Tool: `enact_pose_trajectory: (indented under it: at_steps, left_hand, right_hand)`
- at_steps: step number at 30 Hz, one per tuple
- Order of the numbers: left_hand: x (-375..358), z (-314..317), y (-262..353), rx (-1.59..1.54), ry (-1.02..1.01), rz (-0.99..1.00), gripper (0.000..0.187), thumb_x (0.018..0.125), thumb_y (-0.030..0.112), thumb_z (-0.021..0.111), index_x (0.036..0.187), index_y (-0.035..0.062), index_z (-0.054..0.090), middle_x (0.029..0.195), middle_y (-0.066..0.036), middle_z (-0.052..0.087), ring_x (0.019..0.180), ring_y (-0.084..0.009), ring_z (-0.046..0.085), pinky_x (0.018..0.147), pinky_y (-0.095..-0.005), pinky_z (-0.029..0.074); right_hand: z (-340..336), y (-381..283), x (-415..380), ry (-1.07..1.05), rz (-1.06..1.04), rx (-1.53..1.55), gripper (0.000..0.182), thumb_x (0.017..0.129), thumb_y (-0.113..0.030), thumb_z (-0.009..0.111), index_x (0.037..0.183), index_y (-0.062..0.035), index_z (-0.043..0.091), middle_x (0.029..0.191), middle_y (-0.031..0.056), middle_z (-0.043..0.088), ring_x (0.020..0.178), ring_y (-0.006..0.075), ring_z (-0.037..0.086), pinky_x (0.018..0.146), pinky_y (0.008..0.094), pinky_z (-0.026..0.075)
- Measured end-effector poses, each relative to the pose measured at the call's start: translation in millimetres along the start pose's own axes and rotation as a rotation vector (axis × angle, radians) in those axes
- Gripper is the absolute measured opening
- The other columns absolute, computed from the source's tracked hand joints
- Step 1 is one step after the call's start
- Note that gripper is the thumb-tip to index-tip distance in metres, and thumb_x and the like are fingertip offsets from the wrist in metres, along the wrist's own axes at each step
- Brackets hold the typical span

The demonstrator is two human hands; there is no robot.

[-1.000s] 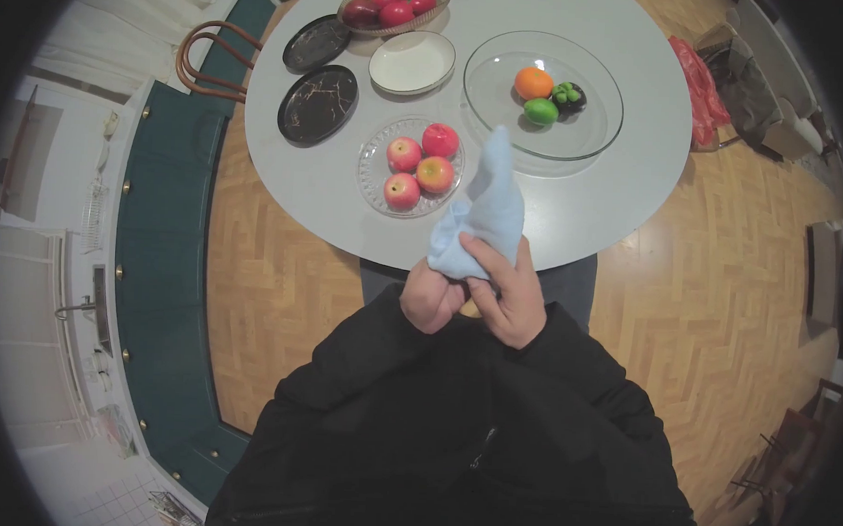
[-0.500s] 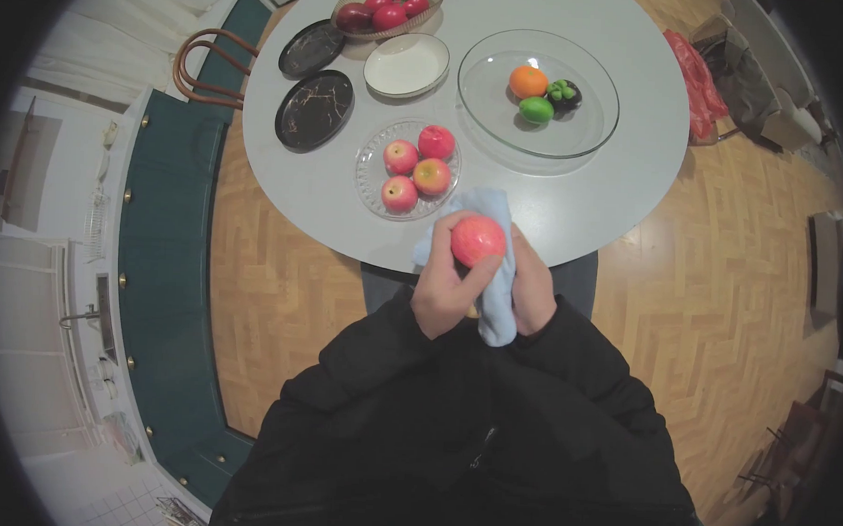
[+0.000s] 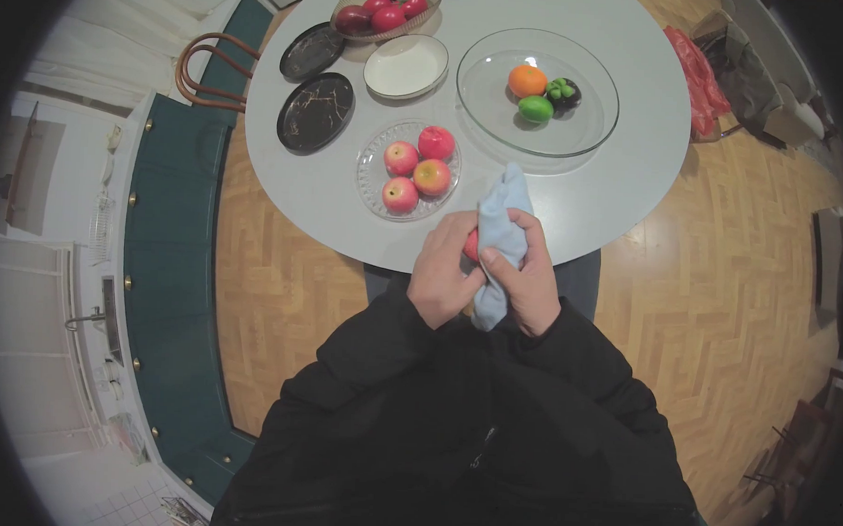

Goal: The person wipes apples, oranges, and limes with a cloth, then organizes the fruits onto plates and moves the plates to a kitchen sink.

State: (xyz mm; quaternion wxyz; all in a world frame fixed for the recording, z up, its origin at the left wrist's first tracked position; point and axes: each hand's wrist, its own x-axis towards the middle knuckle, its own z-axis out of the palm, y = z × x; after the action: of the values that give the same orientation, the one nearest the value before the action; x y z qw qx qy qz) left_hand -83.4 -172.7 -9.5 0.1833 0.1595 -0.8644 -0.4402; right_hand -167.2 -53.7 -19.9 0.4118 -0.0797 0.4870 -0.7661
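Near the front edge of the round table, my left hand (image 3: 447,269) is wrapped round a red apple (image 3: 471,245), of which only a small part shows. My right hand (image 3: 531,275) grips a light blue cloth (image 3: 500,231) and presses it over the apple from the right, thumb on top. The cloth hangs down between both hands. Just beyond them, to the left, several red apples (image 3: 400,194) lie on a clear glass plate (image 3: 365,198).
On the grey table (image 3: 654,113), a glass bowl (image 3: 591,150) holds an orange, a green fruit and a mangosteen. Two black plates (image 3: 315,112), a white dish (image 3: 406,67) and a basket (image 3: 433,17) of red fruit are farther left. A chair (image 3: 199,70) stands beyond.
My right hand has brought the cloth over the top of the apple, which now hides most of it. My left hand still holds the apple and has turned slightly.
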Motion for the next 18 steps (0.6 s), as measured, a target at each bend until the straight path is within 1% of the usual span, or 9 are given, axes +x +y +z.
enact_pose_trajectory:
  at_steps: [2,3,5,6,8,9,12,15,18]
  left_hand:
    - [2.0,-0.4,8.7,-0.048,-0.1,-0.126,0.053,0.087,0.02,0.061,0.137,0.008,0.049,0.124,-0.013,0.058,0.113,-0.0297,0.055,0.097,-0.0401,0.044]
    - [3.9,-1.4,11.3,-0.058,-0.127,-0.152,0.054,0.087,0.021,0.06,0.137,0.0078,0.048,0.124,-0.013,0.058,0.113,-0.0296,0.055,0.097,-0.04,0.044]
    - [7.9,-3.8,12.6,-0.086,-0.171,-0.242,0.056,0.087,0.033,0.067,0.134,0.0078,0.05,0.125,-0.01,0.059,0.112,-0.0281,0.054,0.098,-0.0382,0.043]
    - [10.4,-4.4,13.6,-0.092,-0.184,-0.261,0.057,0.087,0.036,0.068,0.133,0.0078,0.051,0.125,-0.009,0.059,0.111,-0.0277,0.054,0.098,-0.0378,0.043]
    - [17.9,-5.5,16.0,-0.233,-0.148,-0.409,0.061,0.088,0.03,0.071,0.139,0.0077,0.045,0.131,-0.009,0.053,0.112,-0.0211,0.055,0.099,-0.0315,0.045]
    - [23.4,-5.4,14.9,-0.265,-0.143,-0.44,0.063,0.088,0.028,0.072,0.14,0.0077,0.044,0.132,-0.009,0.052,0.113,-0.0195,0.055,0.099,-0.0299,0.045]
    - [45.8,-1.3,4.6,-0.338,-0.078,-0.452,0.062,0.089,0.024,0.07,0.144,0.0102,0.042,0.138,-0.011,0.047,0.119,-0.0214,0.053,0.102,-0.03,0.045]
    - [78.4,2.9,-1.7,-0.428,0.01,-0.407,0.065,0.091,0.016,0.067,0.148,0.0066,0.039,0.149,-0.014,0.042,0.133,-0.0241,0.046,0.111,-0.0321,0.04]
    - [103.6,1.5,7.9,-0.497,0.101,-0.387,0.075,0.09,0.009,0.064,0.156,0.0146,0.028,0.137,-0.013,0.055,0.12,-0.018,0.058,0.101,-0.0265,0.044]
  right_hand:
    - [-5.8,-1.2,1.7,0.086,-0.065,-0.333,0.054,0.088,-0.039,0.073,0.129,-0.0131,0.048,0.117,0.007,0.056,0.101,0.0157,0.056,0.09,0.029,0.047]
    - [-10.4,-1.1,5.6,0.11,-0.087,-0.414,0.054,0.088,-0.042,0.072,0.127,-0.013,0.05,0.116,0.0061,0.056,0.101,0.0154,0.055,0.089,0.029,0.046]
    - [-24.0,0.4,18.0,0.258,-0.147,-0.474,0.035,0.093,-0.041,0.065,0.112,-0.0132,0.056,0.099,0.0024,0.059,0.087,0.0128,0.054,0.08,0.0283,0.045]
    - [-31.1,0.5,23.1,0.298,-0.164,-0.487,0.031,0.095,-0.041,0.064,0.108,-0.0133,0.057,0.095,0.0014,0.06,0.084,0.0122,0.054,0.078,0.0281,0.044]
    - [-44.7,-1.1,32.9,0.372,-0.329,-0.522,0.024,0.097,-0.033,0.061,0.105,-0.0112,0.058,0.094,0.002,0.059,0.087,0.0137,0.054,0.081,0.0288,0.043]
    - [-51.4,-1.1,37.3,0.396,-0.375,-0.527,0.022,0.098,-0.031,0.061,0.105,-0.0107,0.058,0.094,0.0021,0.059,0.087,0.0141,0.054,0.082,0.029,0.042]
    - [-69.1,0.8,46.8,0.419,-0.334,-0.547,0.032,0.101,-0.041,0.053,0.112,-0.0109,0.054,0.099,0.0039,0.057,0.09,0.0151,0.052,0.083,0.0303,0.042]
    - [-71.0,0.2,47.9,0.357,-0.312,-0.579,0.034,0.103,-0.041,0.049,0.117,-0.0105,0.052,0.102,0.0051,0.054,0.093,0.0168,0.051,0.087,0.0319,0.041]
    - [-72.4,-0.4,48.0,0.295,-0.394,-0.626,0.03,0.102,-0.034,0.052,0.119,-0.0088,0.053,0.107,0.0063,0.056,0.101,0.0188,0.053,0.094,0.032,0.039]
